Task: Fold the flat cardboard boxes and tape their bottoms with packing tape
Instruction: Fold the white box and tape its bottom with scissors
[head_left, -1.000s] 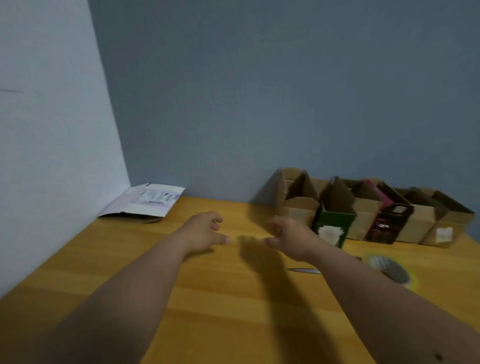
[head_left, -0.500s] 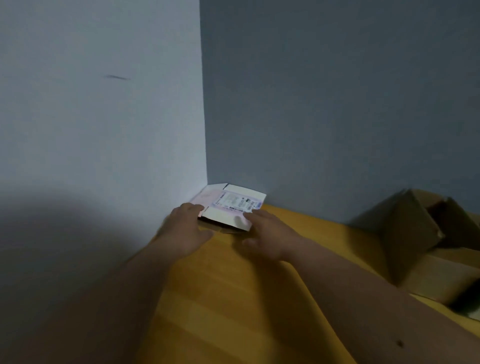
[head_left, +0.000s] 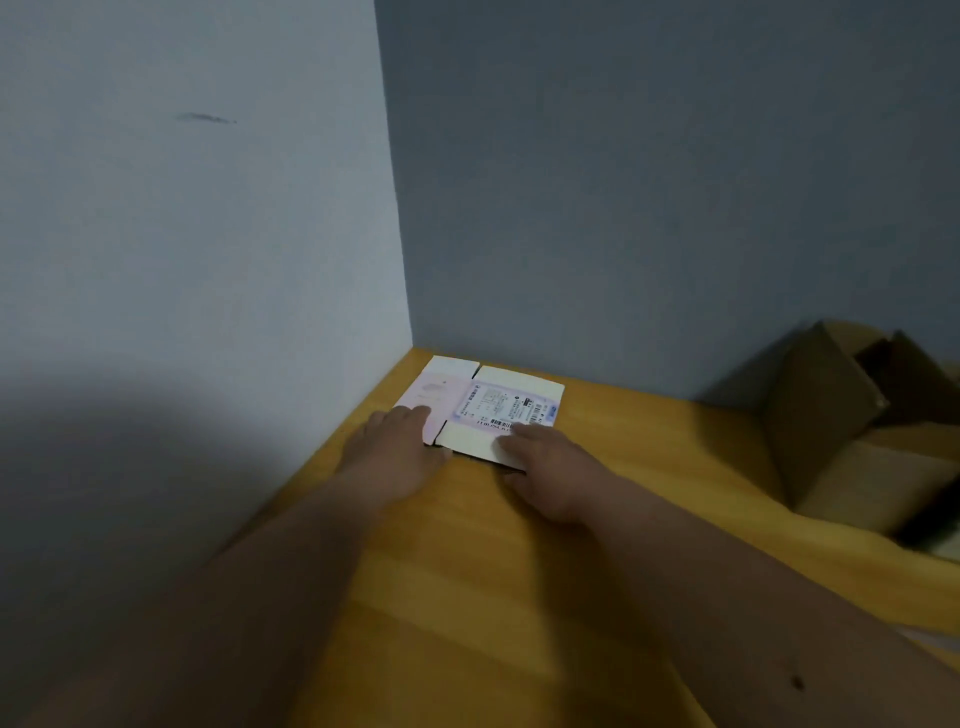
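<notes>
- The left hand (head_left: 402, 449) is laid on the near left part of the flat white box (head_left: 485, 408), fingers straight and resting on its pinkish left panel.
- The flat white box is seen lying on the wooden table (head_left: 509, 571), in the corner where two walls meet; a shipping label (head_left: 506, 406) is carried on its top.
- The right hand (head_left: 545, 467) is placed on the box's near right edge, fingers extended and touching the label's lower edge; whether the thumb is hooked beneath cannot be told.
- Folded brown cardboard boxes (head_left: 852, 415) are seen well right of the flat box, against the back wall.

Wooden table (head_left: 467, 597) in corner, grey-blue walls (head_left: 623, 182) (dim light).
</notes>
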